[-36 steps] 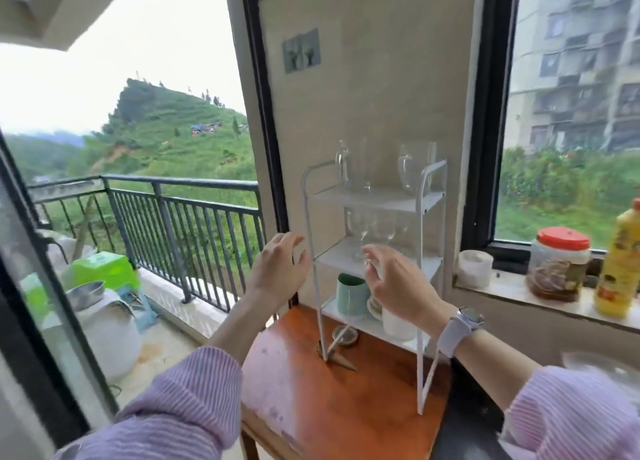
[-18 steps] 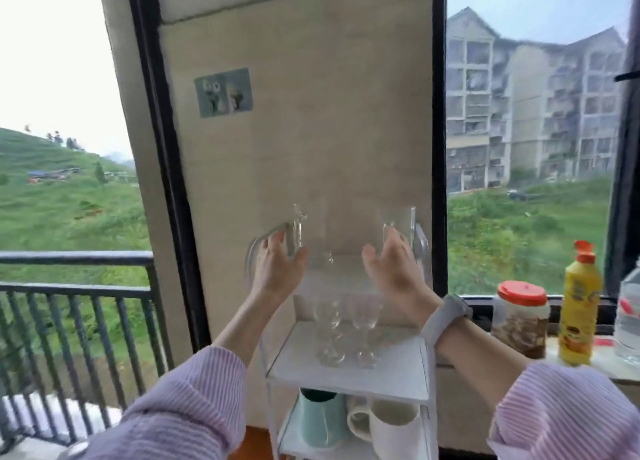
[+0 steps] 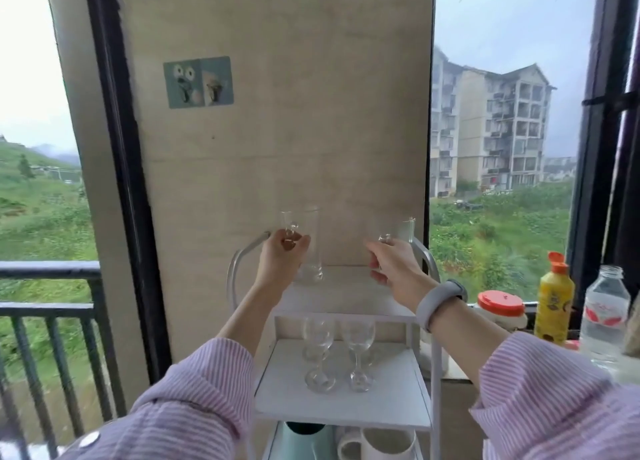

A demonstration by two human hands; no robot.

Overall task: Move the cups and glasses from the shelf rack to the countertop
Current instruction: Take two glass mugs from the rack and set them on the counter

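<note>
A white three-tier rack (image 3: 398, 390) stands against the wall. On its top shelf are two tall clear glasses with handles. My left hand (image 3: 280, 262) grips the handle of the left tall glass (image 3: 311, 238), whose base rests on the shelf. My right hand (image 3: 394, 269) is closed on the handle of the right tall glass (image 3: 406, 231), which it mostly hides. Two wine glasses (image 3: 318, 352) (image 3: 360, 352) stand on the middle shelf. A teal cup (image 3: 301, 439) and a white mug (image 3: 384, 444) sit on the bottom shelf.
On the window sill to the right stand a red-lidded jar (image 3: 500, 304), a yellow bottle (image 3: 554, 304) and a clear water bottle (image 3: 604, 314). A dark balcony railing (image 3: 48, 272) runs on the left. The wall is close behind the rack.
Both hands rose from the lower shelves to the top shelf and closed on the handles of the two tall glasses. The view tilted up.
</note>
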